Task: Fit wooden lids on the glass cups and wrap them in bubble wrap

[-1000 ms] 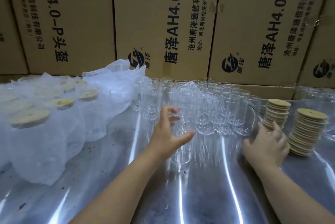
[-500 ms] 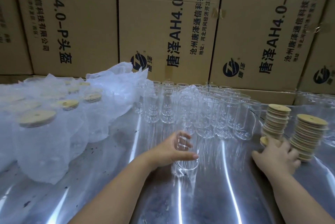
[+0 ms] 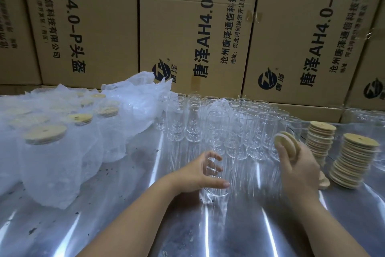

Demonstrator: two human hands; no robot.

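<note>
Head view: the left hand grips one clear glass cup, thumb in front and fingers curled round the far side, where they show through the glass. The cup stands upright on the shiny metal table, near the front, just apart from the main group. The right hand pinches one round wooden lid between thumb and curled fingers. The lid is tilted on edge, to the right of the held cup and not touching it.

Status of work:
- Done: a batch of wrapped cups, each in white bubble wrap with a wooden lid showing at the top, stands at the left of the table. Loose bubble wrap lies heaped behind them.
- In hand: fitting of the lid on the held cup. The lid is not yet seated.
- Left: several rows of unlidded glass cups stand at the centre rear. Two tall stacks of wooden lids stand at the right, with a single lid lying at their foot. More glassware shows at the far right edge, too blurred to count.

Judgement: the task is partly complete, with a large share outstanding. The held cup needs both lid and wrap.

Brown cardboard cartons with printed lettering form the wall behind the table.
</note>
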